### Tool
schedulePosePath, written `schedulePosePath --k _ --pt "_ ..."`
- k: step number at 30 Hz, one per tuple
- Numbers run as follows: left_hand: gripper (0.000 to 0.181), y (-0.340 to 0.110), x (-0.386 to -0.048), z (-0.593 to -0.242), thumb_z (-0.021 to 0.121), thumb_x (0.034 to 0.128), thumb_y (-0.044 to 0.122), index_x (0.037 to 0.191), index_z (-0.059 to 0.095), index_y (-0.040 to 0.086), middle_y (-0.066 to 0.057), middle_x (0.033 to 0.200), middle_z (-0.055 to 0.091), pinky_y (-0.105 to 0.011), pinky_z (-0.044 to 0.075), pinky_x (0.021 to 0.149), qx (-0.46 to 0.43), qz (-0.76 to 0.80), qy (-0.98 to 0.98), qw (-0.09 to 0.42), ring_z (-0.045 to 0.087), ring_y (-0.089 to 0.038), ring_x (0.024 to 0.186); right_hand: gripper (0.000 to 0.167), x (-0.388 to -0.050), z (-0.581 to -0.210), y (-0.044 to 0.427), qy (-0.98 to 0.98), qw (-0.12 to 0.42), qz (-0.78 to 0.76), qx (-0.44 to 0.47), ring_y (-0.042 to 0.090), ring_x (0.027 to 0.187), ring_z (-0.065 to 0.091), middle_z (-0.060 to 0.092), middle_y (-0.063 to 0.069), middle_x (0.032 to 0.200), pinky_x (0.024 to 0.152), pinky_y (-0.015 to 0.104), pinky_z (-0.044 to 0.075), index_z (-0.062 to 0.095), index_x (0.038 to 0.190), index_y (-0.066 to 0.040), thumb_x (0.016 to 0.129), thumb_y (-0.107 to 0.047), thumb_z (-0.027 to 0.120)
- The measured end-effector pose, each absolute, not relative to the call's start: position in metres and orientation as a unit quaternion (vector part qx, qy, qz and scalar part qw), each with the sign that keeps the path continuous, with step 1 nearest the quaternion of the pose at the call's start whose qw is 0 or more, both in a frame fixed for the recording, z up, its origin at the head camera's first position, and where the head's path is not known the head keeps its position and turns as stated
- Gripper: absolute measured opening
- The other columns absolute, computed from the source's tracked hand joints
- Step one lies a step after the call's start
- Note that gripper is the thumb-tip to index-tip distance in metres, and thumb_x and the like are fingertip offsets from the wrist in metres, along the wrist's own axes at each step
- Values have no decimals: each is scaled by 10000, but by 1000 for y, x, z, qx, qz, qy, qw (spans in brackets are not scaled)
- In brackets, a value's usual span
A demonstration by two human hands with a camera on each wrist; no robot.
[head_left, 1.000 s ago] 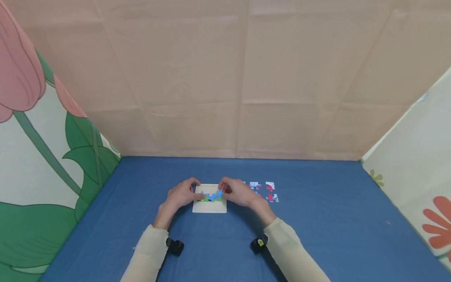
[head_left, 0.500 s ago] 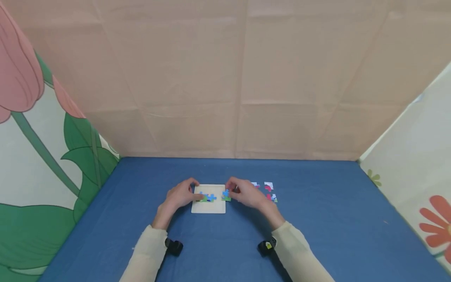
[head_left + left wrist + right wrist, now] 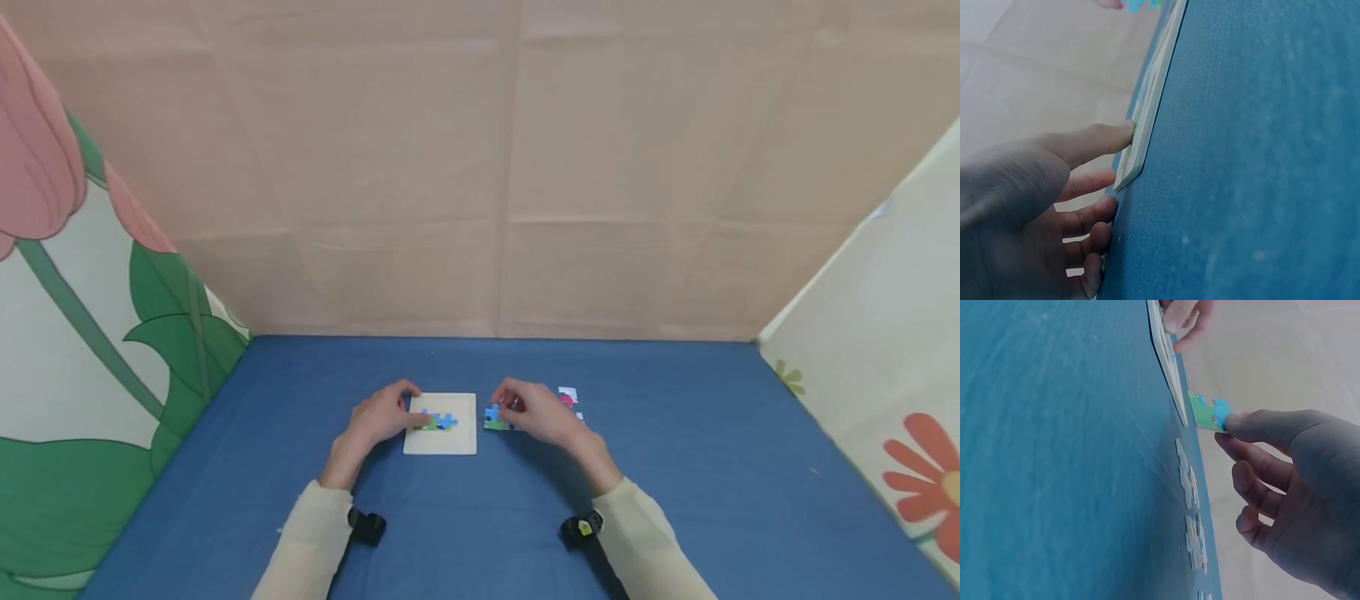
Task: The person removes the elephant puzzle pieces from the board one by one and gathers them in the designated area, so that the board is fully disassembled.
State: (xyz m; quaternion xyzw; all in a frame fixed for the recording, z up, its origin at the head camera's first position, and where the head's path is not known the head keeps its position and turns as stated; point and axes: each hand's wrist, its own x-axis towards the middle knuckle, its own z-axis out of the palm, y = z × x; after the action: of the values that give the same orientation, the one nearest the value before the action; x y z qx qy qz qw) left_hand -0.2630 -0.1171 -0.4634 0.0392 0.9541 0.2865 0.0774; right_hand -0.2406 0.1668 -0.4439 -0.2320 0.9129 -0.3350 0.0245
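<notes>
A square pale wooden puzzle board (image 3: 441, 445) lies on the blue table, with a few joined blue and green jigsaw pieces (image 3: 446, 422) on it. My left hand (image 3: 378, 415) holds the board at its left side. Its thumb rests on top by the pieces and the index finger is at the edge, as the left wrist view shows. To the right of the board, my right hand (image 3: 542, 413) pinches a blue and green jigsaw piece (image 3: 1205, 412) between thumb and index finger. That piece is raised above the table; the other right fingers are loosely curled.
Loose jigsaw pieces (image 3: 567, 397) with pink and white print lie right of the board, partly hidden behind my right hand. The right wrist view shows several of these flat pieces (image 3: 1195, 542) along the cloth. A beige wall (image 3: 495, 275) rises behind the table (image 3: 465, 533).
My right hand has drawn the jigsaw piece off the board to the right, past its edge. The left hand stays on the board's left side.
</notes>
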Motion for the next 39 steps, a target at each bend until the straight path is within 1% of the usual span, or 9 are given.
schedulePosePath --k 9,12,15,20,26,32,39 --pt "539 -118 -265 -464 785 816 449 1264 628 194 -21 833 552 -330 304 624 37 282 956 75 481 -186 688 168 -234 -445 182 919 31 -336 -205 127 789 567 654 -42 926 694 264 493 668 1093 -130 925 -136 682" --pt "538 -119 -266 -464 784 817 450 1264 627 195 -25 836 552 -334 304 625 38 283 955 74 480 -190 691 159 -232 -445 186 920 29 -335 -200 131 791 557 652 -35 930 683 267 487 669 1084 -123 926 -130 679" --pt "538 -120 -266 -465 781 818 457 1264 625 198 -26 831 547 -334 300 628 38 283 955 77 475 -191 688 153 -230 -446 190 922 29 -332 -197 131 774 542 648 -27 926 646 266 476 670 1084 -113 932 -128 674" --pt "527 -120 -264 -464 780 825 445 1261 627 191 -30 819 544 -338 295 633 35 289 953 79 473 -194 682 158 -228 -445 194 921 41 -339 -187 148 761 548 643 -20 927 622 274 479 671 1098 -112 941 -134 670" --pt "532 -120 -263 -467 779 827 438 1267 625 183 -28 818 543 -340 294 627 38 294 952 78 470 -192 678 168 -230 -447 202 921 47 -338 -188 146 793 574 657 -38 938 669 270 499 682 1092 -134 925 -146 691" --pt "532 -120 -263 -466 780 824 440 1264 624 184 -29 824 543 -338 294 628 39 292 952 78 473 -193 687 186 -229 -444 216 910 56 -352 -211 139 810 591 665 -39 923 701 279 499 694 1101 -119 919 -159 695" --pt "524 -119 -263 -465 781 826 433 1259 624 183 -35 816 539 -341 293 634 41 295 951 79 473 -197 690 169 -228 -440 235 914 70 -346 -201 150 824 587 663 -51 925 708 290 498 702 1092 -153 924 -166 691"
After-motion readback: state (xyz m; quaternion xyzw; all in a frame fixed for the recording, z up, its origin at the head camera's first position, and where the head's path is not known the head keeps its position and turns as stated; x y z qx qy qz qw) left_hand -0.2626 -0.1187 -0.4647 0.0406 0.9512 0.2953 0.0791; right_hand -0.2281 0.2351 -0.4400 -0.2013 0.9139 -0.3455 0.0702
